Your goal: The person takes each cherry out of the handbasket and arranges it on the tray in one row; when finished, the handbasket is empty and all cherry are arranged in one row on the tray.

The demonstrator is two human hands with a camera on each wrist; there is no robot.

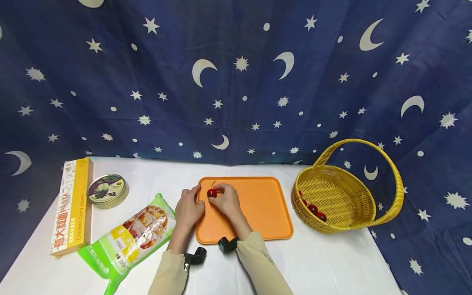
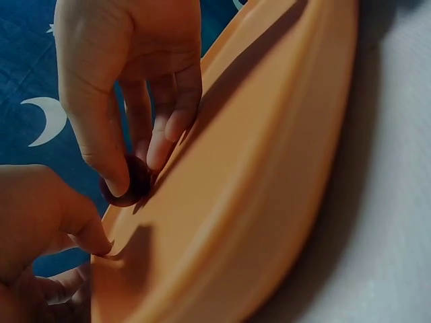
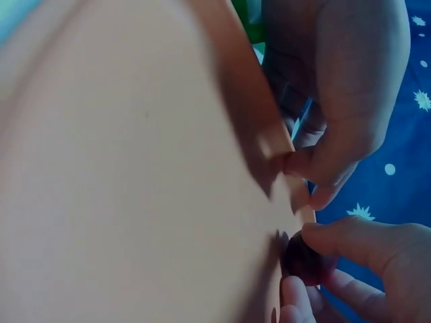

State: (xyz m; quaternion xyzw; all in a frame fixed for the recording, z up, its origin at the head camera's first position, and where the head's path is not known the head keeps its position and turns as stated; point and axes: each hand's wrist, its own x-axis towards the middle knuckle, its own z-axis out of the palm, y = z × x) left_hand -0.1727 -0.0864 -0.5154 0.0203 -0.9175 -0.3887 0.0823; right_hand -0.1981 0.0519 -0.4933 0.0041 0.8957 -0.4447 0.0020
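Note:
A dark red cherry (image 1: 212, 193) with a thin stem is pinched between the thumb and fingers of my right hand (image 1: 227, 200), low over the upper left part of the orange tray (image 1: 254, 209). In the left wrist view the cherry (image 2: 128, 182) sits close to the tray's surface; whether it touches cannot be told. My left hand (image 1: 189, 209) grips the tray's left rim, thumb on the inner side and fingers outside it. The right wrist view shows the same cherry (image 3: 308, 261) beside the left thumb.
A yellow woven basket (image 1: 333, 196) with a tall handle holds several cherries (image 1: 317, 212) at the right. On the left are a pasta box (image 1: 71, 205), a round tin (image 1: 107, 190) and a green food bag (image 1: 134, 237). A blue starry cloth (image 1: 236, 94) hangs behind the white table.

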